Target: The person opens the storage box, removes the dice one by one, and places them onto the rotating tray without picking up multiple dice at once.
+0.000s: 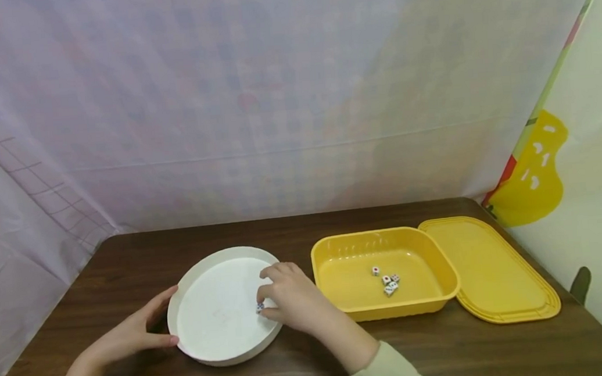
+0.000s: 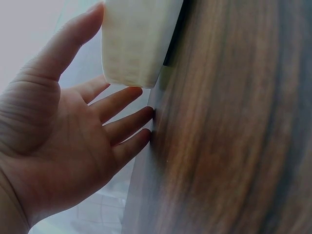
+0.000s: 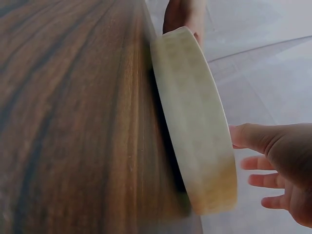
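A round white tray (image 1: 209, 305) with a low wall lies on the left part of the table in the head view. My left hand (image 1: 125, 335) touches its left rim, thumb and fingers spread apart along the edge. In the left wrist view those fingers look fairly straight against the tray's outer wall (image 2: 139, 44). Over the tray's right side, my right hand (image 1: 294, 298) pinches a small white die (image 1: 260, 308) with dark dots between thumb and forefinger. The right wrist view hides the die behind the tray wall (image 3: 192, 112).
To the right stands a yellow rectangular container (image 1: 339, 284) with several white dice (image 1: 390, 288) grouped on its floor. A yellow lid (image 1: 496, 273) lies beside it, one edge against the container. Dark wood table (image 1: 293, 229) surrounds them, with a pale curtain (image 1: 275, 125) behind.
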`<action>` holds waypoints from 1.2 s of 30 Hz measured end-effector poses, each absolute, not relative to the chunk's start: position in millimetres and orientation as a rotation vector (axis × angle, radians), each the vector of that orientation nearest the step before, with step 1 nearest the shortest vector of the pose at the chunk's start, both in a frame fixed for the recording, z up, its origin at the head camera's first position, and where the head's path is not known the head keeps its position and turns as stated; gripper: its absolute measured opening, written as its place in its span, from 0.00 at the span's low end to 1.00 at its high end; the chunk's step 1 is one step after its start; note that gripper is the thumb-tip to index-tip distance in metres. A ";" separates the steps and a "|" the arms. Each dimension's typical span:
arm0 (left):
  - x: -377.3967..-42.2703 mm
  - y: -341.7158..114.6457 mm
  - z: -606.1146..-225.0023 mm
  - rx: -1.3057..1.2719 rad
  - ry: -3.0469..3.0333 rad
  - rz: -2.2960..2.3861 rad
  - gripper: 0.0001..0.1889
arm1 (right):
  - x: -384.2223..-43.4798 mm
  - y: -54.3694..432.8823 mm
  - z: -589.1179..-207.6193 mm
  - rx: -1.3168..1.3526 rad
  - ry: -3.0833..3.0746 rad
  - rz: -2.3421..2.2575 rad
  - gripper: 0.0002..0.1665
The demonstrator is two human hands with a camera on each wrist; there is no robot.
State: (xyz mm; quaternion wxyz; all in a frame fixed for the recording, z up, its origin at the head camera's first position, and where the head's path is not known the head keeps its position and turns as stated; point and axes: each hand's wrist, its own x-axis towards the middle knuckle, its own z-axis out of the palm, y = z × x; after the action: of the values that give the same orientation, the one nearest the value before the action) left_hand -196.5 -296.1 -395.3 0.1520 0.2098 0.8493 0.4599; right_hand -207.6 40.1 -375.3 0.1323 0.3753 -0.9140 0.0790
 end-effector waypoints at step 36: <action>-197.1 -296.0 -396.7 0.612 2.446 1.321 0.49 | -203.8 53.7 -353.2 1.090 -2.634 0.272 0.13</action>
State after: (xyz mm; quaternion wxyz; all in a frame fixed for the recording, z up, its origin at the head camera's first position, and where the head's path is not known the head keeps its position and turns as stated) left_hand -197.1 -296.0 -396.7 0.1472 0.2128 0.8500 0.4589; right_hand -203.8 53.7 -353.2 0.1383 0.3770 -0.9110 0.0941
